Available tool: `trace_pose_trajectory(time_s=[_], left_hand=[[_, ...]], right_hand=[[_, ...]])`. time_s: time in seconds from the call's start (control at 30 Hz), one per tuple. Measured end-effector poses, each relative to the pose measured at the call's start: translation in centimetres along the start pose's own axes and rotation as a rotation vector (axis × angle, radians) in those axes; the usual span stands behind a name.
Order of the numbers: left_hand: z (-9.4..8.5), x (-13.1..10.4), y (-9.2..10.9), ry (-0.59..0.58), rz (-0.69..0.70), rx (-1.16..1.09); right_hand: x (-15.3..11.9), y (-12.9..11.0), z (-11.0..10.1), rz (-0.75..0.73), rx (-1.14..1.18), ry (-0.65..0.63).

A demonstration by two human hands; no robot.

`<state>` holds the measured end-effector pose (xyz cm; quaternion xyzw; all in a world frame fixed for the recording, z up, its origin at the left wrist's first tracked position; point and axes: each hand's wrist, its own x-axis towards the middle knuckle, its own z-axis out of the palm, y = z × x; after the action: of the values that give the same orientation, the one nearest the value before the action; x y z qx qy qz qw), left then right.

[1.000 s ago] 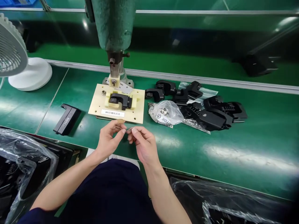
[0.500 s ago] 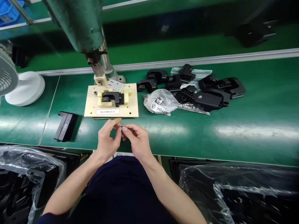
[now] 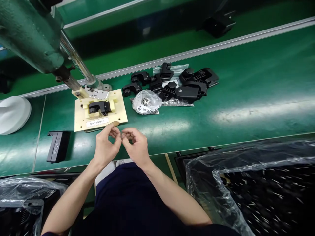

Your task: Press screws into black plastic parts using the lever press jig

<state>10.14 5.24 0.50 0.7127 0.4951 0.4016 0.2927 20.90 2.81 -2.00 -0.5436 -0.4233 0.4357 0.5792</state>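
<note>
My left hand (image 3: pixel 107 142) and my right hand (image 3: pixel 136 146) meet fingertip to fingertip over the bench's front part. Both are pinched around something too small to make out. Just beyond them lies a cream fixture plate (image 3: pixel 115 119) with a white label. A black hooked part (image 3: pixel 99 107) sits in the plate's yellow holder, with a metal plate (image 3: pixel 96 93) behind it. To the right, a clear bag (image 3: pixel 147 102) holds small metal pieces. Left of my hands stands a black BOSCH-marked part (image 3: pixel 58 146).
A green press (image 3: pixel 31 39) rises over the fixture. Black plastic parts (image 3: pixel 189 91) are heaped behind the bag. A white round base (image 3: pixel 14 114) stands far left. Plastic-lined bins (image 3: pixel 204 177) of black parts flank my body below the bench edge.
The camera view has turned and shifted right, so the bench appears tilted. My hands stay together in a pinch, with the fingertips slightly rearranged. The part in the fixture looks unchanged.
</note>
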Motion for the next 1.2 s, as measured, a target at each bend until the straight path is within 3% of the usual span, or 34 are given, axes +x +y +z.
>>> trace_pose_trajectory(time_s=[0.1,0.3,0.47,0.6,0.77,0.83,0.93,1.03,1.13,1.2], left_hand=[[0.4,0.4,0.3,0.028,-0.153,-0.133],[0.6,0.9,0.1,0.031,-0.385,-0.388],[0.1,0.7,-0.2,0.08,-0.505,-0.561],[0.0,0.3,-0.1,0.12,-0.438,-0.503],[0.1,-0.3,-0.5,0.149,-0.111,-0.237],[0.0,-0.5,-0.7,0.129,-0.045,-0.212],[-0.4,-0.7,-0.8,0.123,-0.106,-0.276],[-0.9,-0.8,-0.5,0.147,-0.18,-0.401],[-1.5,-1.0,-0.5,0.211,-0.176,-0.507],[-2.0,-1.2,-0.7,0.266,-0.082,-0.511]], right_hand=[[0.4,-0.3,-0.4,-0.062,-0.087,0.003],[1.1,-0.7,-1.1,-0.14,-0.192,-0.116],[0.7,-0.4,-0.6,-0.367,-0.403,-0.068],[0.4,-0.2,-0.1,-0.555,-0.557,-0.004],[0.0,-0.4,0.2,-0.441,-0.541,0.059],[0.2,-0.7,-0.2,-0.426,-0.533,0.09],[2.1,-1.3,-1.9,-0.573,-0.615,0.249],[5.7,-2.0,-4.8,-0.72,-0.8,0.419],[8.1,-2.8,-6.9,-0.63,-0.938,0.305],[7.9,-3.2,-6.8,-0.529,-0.861,0.252]])
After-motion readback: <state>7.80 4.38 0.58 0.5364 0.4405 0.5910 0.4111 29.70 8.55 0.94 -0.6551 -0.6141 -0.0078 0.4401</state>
